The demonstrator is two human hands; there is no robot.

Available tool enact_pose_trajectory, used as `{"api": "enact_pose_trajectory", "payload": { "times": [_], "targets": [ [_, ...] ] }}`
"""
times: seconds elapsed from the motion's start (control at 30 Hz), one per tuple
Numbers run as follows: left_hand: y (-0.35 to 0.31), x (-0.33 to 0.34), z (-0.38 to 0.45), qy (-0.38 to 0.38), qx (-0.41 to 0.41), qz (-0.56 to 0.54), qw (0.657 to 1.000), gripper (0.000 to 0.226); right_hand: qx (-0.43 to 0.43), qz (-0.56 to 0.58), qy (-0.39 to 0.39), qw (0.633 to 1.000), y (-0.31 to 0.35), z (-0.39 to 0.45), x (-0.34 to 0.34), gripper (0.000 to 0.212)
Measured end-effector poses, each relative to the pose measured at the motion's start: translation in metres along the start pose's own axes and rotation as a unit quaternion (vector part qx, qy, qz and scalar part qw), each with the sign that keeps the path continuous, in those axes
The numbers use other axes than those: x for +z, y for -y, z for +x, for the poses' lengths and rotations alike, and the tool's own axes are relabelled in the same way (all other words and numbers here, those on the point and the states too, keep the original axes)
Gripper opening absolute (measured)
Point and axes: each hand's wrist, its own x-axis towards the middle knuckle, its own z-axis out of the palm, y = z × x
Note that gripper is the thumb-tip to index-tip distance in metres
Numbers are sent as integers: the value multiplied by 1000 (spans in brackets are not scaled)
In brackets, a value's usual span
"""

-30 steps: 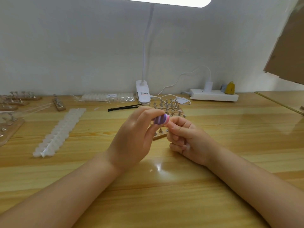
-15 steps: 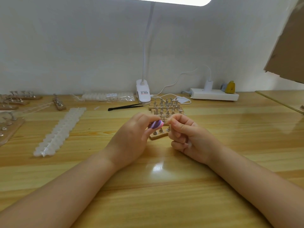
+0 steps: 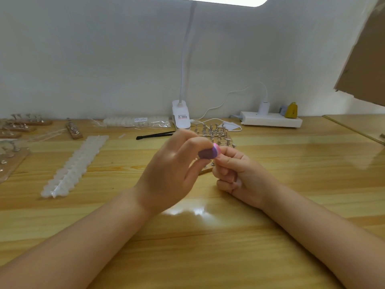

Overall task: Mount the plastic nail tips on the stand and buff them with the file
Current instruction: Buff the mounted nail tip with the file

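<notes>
My left hand (image 3: 173,172) grips a small purple and pink file (image 3: 208,153) between thumb and fingers, above the middle of the table. The file's tip touches the fingertips of my right hand (image 3: 239,174), whose fingers are curled and pinch something too small to make out. Behind both hands stands a wooden stand (image 3: 214,134) with several metal pegs, partly hidden by my fingers. A long strip of white plastic nail tips (image 3: 77,163) lies on the table to the left.
A black tool (image 3: 155,135) lies behind my left hand. A white lamp base (image 3: 181,117), a bag of nail tips (image 3: 135,122) and a power strip (image 3: 270,120) line the wall. More wooden stands (image 3: 12,157) sit at the far left. A cardboard piece (image 3: 366,59) hangs top right.
My left hand dipped with the file half a second ago and has come back up, the file again against my right fingertips. My right hand stayed nearly in place.
</notes>
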Motion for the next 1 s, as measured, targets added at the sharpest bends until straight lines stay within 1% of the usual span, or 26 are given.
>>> {"api": "enact_pose_trajectory", "payload": {
  "times": [0.03,0.1,0.17,0.2,0.27,0.33,0.37,0.43,0.5,0.57,0.67,0.73,0.8,0.87,0.93,1.0],
  "targets": [
    [0,1,-1,15,-6,2,1000,28,2,-2,7,1000,0,0,0,5],
    [4,-1,-5,39,-48,28,998,30,9,3,15,1000,0,0,-1,3],
    [10,-5,-8,47,-70,60,995,28,17,11,13,1000,1,0,-2,8],
    [10,-6,-8,35,-65,56,996,27,21,11,10,1000,1,1,-2,10],
    [5,-5,-3,10,-24,24,999,26,17,12,10,1000,0,1,-1,7],
    [-3,0,-1,20,11,7,1000,24,14,15,13,1000,1,1,-1,5],
    [-4,2,-2,33,10,11,999,24,15,13,12,1000,1,1,0,7],
    [-2,1,-5,50,-23,36,998,25,17,8,4,1000,1,1,-1,4],
    [2,-2,-8,48,-54,60,996,28,18,11,-6,1000,2,1,-1,5],
    [1,-2,-7,25,-31,46,998,32,18,9,-9,1000,1,0,0,5],
    [-6,4,-4,20,30,15,999,25,15,1,4,1000,1,0,0,1],
    [-6,6,-6,39,23,19,999,25,18,4,4,1000,2,0,0,2],
    [-1,4,-9,52,-10,29,998,32,20,8,-3,1000,2,0,0,5],
    [2,2,-10,39,-24,32,998,39,21,5,-7,1000,2,0,1,7],
    [-1,3,-9,17,-6,21,1000,32,18,7,-15,1000,2,0,2,5],
    [-6,6,-7,17,18,17,1000,24,17,8,-17,1000,2,0,1,3]
  ]
}}
